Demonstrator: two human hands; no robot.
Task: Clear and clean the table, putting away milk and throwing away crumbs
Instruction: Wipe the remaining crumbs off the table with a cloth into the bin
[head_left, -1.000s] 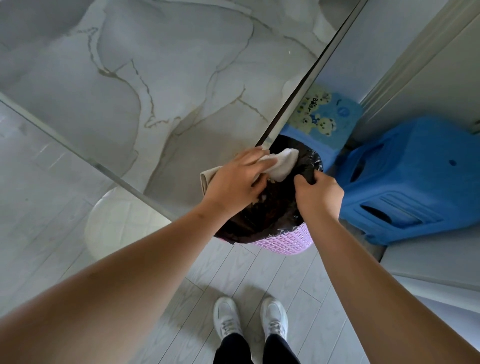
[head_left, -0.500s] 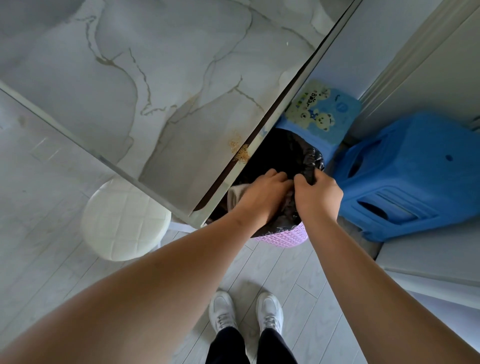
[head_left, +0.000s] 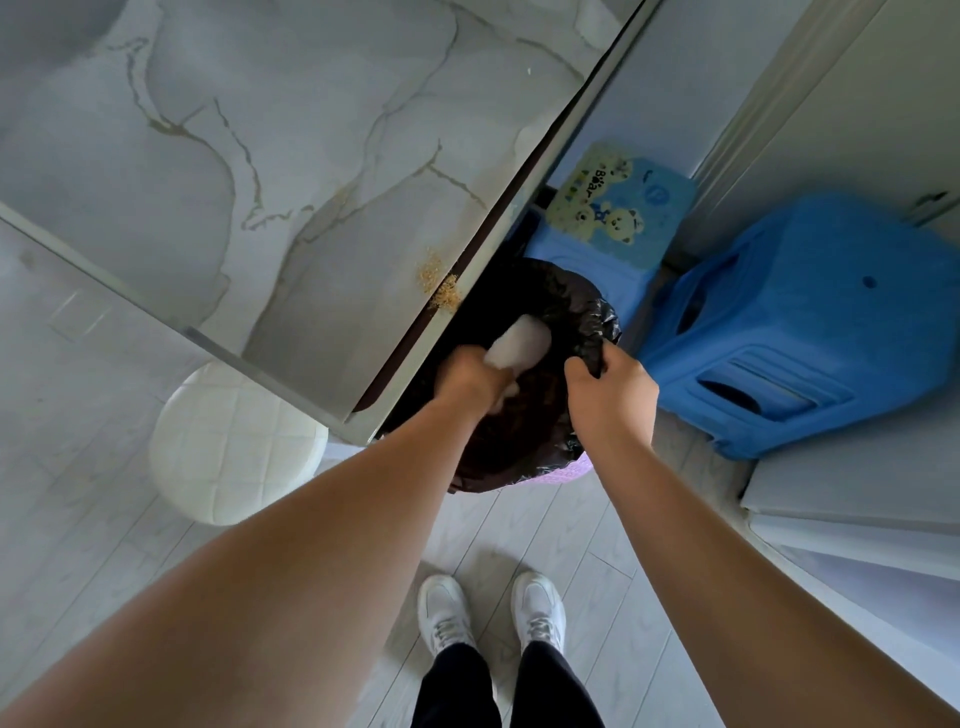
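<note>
- Head view: left hand (head_left: 470, 376) extended over the bin, fingers closed around a white cloth (head_left: 519, 343); blurred
- Right hand (head_left: 610, 387) pinching the black bin liner (head_left: 582, 306) at its rim
- Crumbs (head_left: 440, 286) at the table (head_left: 260, 156) edge, above the bin

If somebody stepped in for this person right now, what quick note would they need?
Left hand: closed on a white cloth, held over the bin's opening.
Right hand: pinching the rim of the black bin bag, holding it open.
The lilac bin sits on the floor below the table edge.
Crumbs: a small pile lies on the table right at the edge above the bin.
Done: crumbs gathered to the edge.
Left: sweep that pile into the bag and wipe the top. No milk is in view, so I can't tell its status.
</note>
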